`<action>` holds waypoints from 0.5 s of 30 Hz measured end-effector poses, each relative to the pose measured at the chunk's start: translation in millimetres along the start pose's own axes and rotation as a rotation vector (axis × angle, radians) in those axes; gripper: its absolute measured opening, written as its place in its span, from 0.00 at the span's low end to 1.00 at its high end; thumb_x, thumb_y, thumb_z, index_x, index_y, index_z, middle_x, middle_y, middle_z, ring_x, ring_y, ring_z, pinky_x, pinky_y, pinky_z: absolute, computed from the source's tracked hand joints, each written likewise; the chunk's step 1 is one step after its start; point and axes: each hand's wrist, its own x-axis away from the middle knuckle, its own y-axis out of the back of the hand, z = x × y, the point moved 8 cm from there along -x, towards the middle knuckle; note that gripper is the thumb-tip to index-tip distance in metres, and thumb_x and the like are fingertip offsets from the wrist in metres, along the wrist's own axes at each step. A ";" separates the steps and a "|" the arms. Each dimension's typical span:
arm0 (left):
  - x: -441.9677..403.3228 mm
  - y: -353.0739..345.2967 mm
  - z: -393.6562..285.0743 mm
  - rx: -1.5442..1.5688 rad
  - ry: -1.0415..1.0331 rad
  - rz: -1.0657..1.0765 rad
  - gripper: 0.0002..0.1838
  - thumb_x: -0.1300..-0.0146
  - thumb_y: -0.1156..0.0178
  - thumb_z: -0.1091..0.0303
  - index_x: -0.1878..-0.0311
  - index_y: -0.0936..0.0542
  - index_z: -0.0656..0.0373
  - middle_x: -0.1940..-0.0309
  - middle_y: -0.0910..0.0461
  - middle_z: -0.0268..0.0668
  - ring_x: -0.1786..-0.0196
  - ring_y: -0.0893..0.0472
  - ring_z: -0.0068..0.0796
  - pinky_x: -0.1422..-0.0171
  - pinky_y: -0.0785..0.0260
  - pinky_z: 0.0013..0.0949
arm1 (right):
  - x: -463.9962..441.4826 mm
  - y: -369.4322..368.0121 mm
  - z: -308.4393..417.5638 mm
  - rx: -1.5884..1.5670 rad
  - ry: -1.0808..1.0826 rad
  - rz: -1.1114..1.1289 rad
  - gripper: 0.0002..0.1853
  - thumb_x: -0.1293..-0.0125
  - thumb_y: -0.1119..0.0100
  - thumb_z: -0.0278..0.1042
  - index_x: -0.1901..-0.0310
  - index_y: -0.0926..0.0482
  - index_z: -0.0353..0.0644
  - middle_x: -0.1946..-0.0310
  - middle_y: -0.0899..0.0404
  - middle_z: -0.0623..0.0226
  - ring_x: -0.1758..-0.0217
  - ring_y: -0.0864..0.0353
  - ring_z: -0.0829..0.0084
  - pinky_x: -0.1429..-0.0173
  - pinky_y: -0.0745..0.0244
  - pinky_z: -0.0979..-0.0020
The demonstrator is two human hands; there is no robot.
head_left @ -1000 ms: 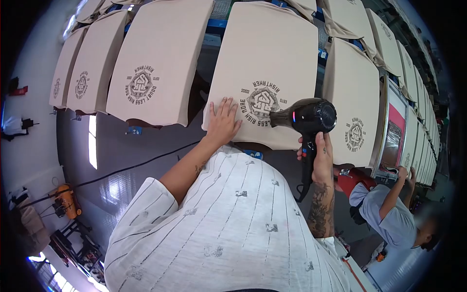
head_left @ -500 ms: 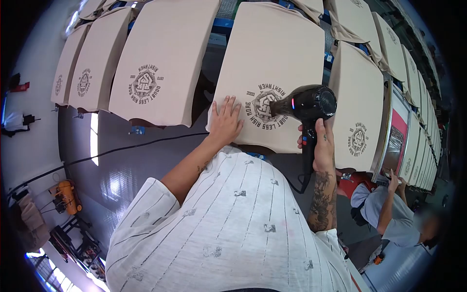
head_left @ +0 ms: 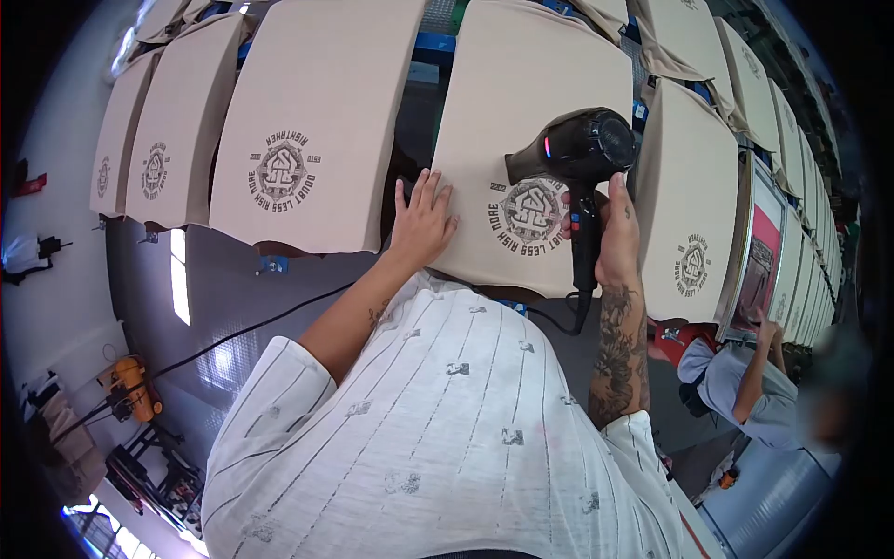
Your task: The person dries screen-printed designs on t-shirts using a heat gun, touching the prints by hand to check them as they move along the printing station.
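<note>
My right hand [head_left: 615, 233] is wrapped round the handle of a black hair dryer [head_left: 587, 149], its nozzle pointing left above a beige shirt [head_left: 531, 74]. The shirt lies stretched over a board in front of me. A dark round print [head_left: 526, 216] with lettering shows on it, its upper right partly covered by the dryer. At the shirt's left edge rests my left hand [head_left: 424, 219], fingers spread, holding nothing. The dryer's cord bends down below the handle.
More printed beige shirts on boards stand to the left [head_left: 312, 84] and right [head_left: 689, 186]. A framed screen [head_left: 745, 252] lies further right, where a co-worker [head_left: 745, 382] has both hands. A black cable [head_left: 242, 321] crosses the floor toward an orange machine [head_left: 132, 387].
The hair dryer has moved up, away from me, so its nozzle is now above the print instead of over its middle. My left hand has shifted slightly to the shirt's left edge.
</note>
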 end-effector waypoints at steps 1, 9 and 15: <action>-2.0 0.9 1.4 -0.003 -0.007 -0.011 0.28 0.33 0.45 0.53 0.35 0.29 0.60 0.28 0.41 0.46 0.22 0.47 0.42 0.23 0.62 0.65 | 1.1 7.0 2.2 0.005 -0.014 -0.037 0.33 0.24 0.63 0.63 0.42 0.28 0.36 0.65 0.18 0.61 0.73 0.21 0.76 0.68 0.22 0.73; -8.0 -7.3 -8.9 0.004 -0.038 0.006 0.28 0.33 0.45 0.53 0.35 0.29 0.60 0.28 0.40 0.46 0.22 0.47 0.42 0.23 0.61 0.65 | 27.6 75.2 -0.6 -0.003 -0.028 -0.207 0.34 0.24 0.62 0.64 0.44 0.26 0.35 0.64 0.19 0.62 0.72 0.21 0.76 0.67 0.23 0.73; -10.2 -14.3 -33.6 0.015 -0.076 0.010 0.28 0.34 0.43 0.53 0.35 0.29 0.59 0.29 0.39 0.46 0.22 0.46 0.43 0.23 0.59 0.65 | 61.8 99.6 -7.0 0.018 -0.036 -0.236 0.35 0.25 0.62 0.65 0.43 0.27 0.35 0.64 0.18 0.62 0.71 0.20 0.76 0.67 0.22 0.74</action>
